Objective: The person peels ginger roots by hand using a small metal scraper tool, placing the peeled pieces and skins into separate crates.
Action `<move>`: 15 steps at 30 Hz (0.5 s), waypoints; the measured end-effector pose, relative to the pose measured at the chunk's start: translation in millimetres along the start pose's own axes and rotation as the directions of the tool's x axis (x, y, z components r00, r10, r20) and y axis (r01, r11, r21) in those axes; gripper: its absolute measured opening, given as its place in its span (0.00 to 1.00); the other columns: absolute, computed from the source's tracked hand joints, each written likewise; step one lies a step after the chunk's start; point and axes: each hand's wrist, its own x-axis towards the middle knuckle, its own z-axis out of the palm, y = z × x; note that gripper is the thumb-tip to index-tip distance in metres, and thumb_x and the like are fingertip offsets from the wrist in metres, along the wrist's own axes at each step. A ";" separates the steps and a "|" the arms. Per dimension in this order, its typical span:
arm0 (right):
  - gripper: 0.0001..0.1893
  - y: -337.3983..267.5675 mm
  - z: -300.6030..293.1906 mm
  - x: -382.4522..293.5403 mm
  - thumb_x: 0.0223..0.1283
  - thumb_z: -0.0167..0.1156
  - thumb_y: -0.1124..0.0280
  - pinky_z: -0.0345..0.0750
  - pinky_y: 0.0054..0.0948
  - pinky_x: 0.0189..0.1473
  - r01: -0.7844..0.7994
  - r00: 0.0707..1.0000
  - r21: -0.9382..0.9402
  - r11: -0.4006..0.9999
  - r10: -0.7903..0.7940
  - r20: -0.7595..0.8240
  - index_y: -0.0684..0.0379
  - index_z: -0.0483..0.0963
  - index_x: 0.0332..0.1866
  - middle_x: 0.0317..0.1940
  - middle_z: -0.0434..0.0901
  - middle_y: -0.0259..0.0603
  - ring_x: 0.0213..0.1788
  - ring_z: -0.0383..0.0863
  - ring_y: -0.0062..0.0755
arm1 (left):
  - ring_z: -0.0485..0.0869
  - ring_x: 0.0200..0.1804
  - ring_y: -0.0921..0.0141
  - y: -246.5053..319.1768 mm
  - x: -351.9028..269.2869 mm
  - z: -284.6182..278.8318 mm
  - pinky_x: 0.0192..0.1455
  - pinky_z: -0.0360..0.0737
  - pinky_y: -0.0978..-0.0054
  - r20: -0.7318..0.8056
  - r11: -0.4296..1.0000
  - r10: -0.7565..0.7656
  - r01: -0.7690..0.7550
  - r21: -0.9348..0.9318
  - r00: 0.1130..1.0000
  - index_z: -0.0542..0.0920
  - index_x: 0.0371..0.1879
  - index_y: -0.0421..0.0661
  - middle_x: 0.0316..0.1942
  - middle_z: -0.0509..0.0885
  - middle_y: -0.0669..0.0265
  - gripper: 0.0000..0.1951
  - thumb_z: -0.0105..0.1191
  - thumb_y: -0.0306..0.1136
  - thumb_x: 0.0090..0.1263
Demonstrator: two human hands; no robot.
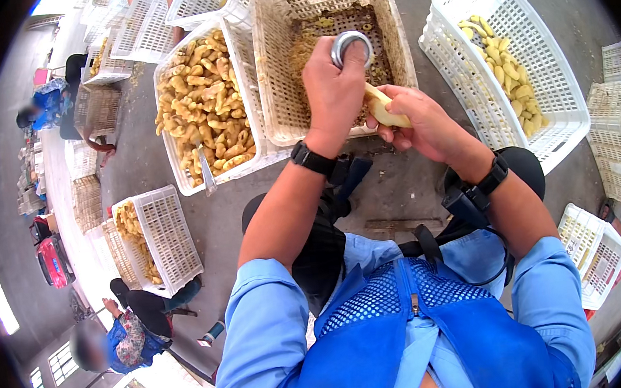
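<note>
My left hand (336, 83) grips a metal tool with a round silver ring (351, 49) at its top; the thumb lies across the ring and the tool's lower part is hidden. Close by on the right, my right hand (414, 118) holds a pale, partly peeled root (389, 110), its upper end against my left hand. Both hands are over the near part of a dirty plastic crate (403, 36) with scraps inside. Knobbly, unpeeled ginger-like roots (204, 92) fill a white crate at left, where a flat metal utensil (206, 170) rests. Smooth yellow roots (504, 69) lie in the right crate.
The right-hand white crate (548, 57) stands on the concrete floor (202, 225). At lower left is another crate (173, 236) of roots, beside a seated person. Further people and crates are at upper left and far right. My knees are just below the middle crate.
</note>
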 end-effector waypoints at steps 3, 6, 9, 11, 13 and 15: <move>0.17 -1.5 -4.0 0.6 0.68 0.44 0.67 0.68 0.18 0.24 0.016 0.999 -0.011 1.000 -0.017 -0.030 0.63 0.71 0.56 0.37 0.78 0.36 0.30 0.74 0.17 | 0.77 0.29 0.79 14.1 -2.3 -11.3 0.32 0.76 0.75 -0.023 0.998 0.050 -0.051 -0.025 0.998 0.82 0.36 0.38 0.27 0.83 0.69 0.08 0.61 0.32 0.74; 0.15 -4.5 1.3 0.1 0.68 0.43 0.67 0.67 0.18 0.24 0.021 0.997 -0.022 1.000 -0.023 -0.079 0.61 0.71 0.54 0.35 0.78 0.35 0.29 0.72 0.16 | 0.77 0.30 0.80 20.5 -12.5 -20.2 0.32 0.75 0.77 0.109 0.997 -0.034 0.041 -0.059 0.993 0.82 0.35 0.39 0.26 0.83 0.67 0.08 0.63 0.31 0.72; 0.15 -1.8 -0.5 2.0 0.68 0.43 0.67 0.65 0.18 0.23 0.046 0.997 -0.055 0.997 -0.049 -0.054 0.61 0.71 0.53 0.34 0.77 0.34 0.28 0.70 0.15 | 0.77 0.31 0.81 16.9 -26.6 -16.4 0.33 0.75 0.79 0.250 0.999 0.037 -0.044 0.021 0.968 0.84 0.40 0.39 0.30 0.85 0.71 0.09 0.64 0.33 0.73; 0.15 5.6 -3.9 3.8 0.69 0.44 0.67 0.65 0.17 0.22 0.043 0.997 -0.056 0.998 -0.047 -0.068 0.61 0.71 0.53 0.34 0.77 0.34 0.27 0.70 0.15 | 0.78 0.29 0.78 14.4 -22.1 -17.6 0.32 0.75 0.75 0.222 0.998 0.013 -0.025 0.052 0.975 0.84 0.37 0.38 0.27 0.84 0.68 0.08 0.64 0.31 0.70; 0.14 6.8 -0.9 3.8 0.70 0.44 0.67 0.64 0.17 0.22 0.030 0.997 -0.035 0.999 -0.032 -0.074 0.61 0.70 0.54 0.33 0.77 0.35 0.27 0.71 0.15 | 0.78 0.25 0.76 -1.4 -7.1 -22.9 0.29 0.75 0.71 0.162 0.987 0.054 -0.077 0.138 0.985 0.83 0.34 0.39 0.24 0.83 0.63 0.07 0.63 0.29 0.69; 0.14 3.7 3.4 0.2 0.71 0.45 0.67 0.64 0.16 0.21 0.009 0.997 0.011 1.000 -0.008 -0.075 0.62 0.70 0.54 0.33 0.77 0.35 0.27 0.71 0.15 | 0.79 0.25 0.74 -8.7 6.4 -30.8 0.29 0.76 0.72 0.056 0.960 0.038 -0.052 0.275 0.998 0.83 0.33 0.38 0.24 0.84 0.63 0.07 0.63 0.29 0.69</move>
